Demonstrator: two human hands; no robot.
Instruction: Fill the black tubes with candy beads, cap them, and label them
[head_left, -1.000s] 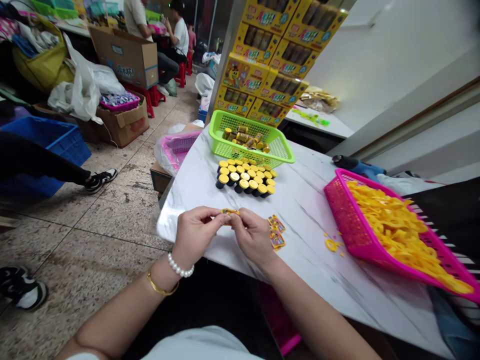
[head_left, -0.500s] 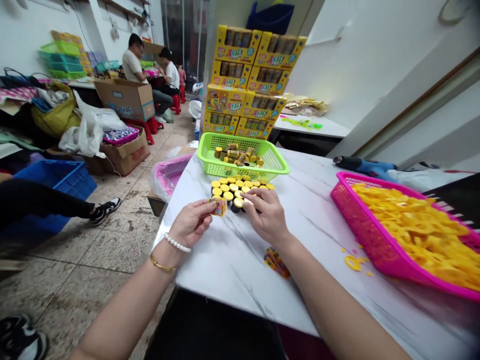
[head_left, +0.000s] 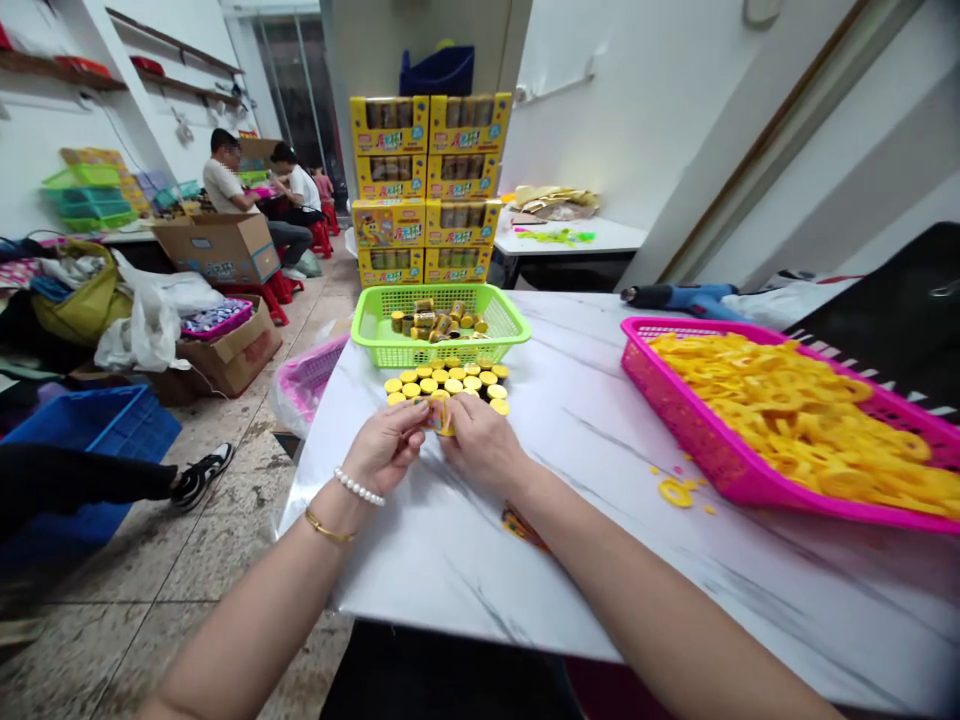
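Between the fingertips of my left hand [head_left: 382,445] is a small, shiny, colourful printed label [head_left: 439,414]. The fingers of my right hand [head_left: 484,440] close on its other edge, so both hands pinch it just above the table. Right behind them stand several small dark jars with yellow lids [head_left: 454,385], packed upright in rows; my hands hide part of the front row. A pile of similar printed labels [head_left: 523,526] lies partly under my right forearm.
A green basket [head_left: 366,345] of wrapped jars stands behind the rows. A pink basket [head_left: 637,365] heaped with yellow plastic rings is at the right, near a loose yellow ring [head_left: 675,492] and a blue heat gun [head_left: 686,300]. Yellow boxes [head_left: 427,225] are stacked behind.
My right hand has left the yellow-lidded jars, moved left and taken hold of the label with my left hand. The camera view has turned slightly to the right.
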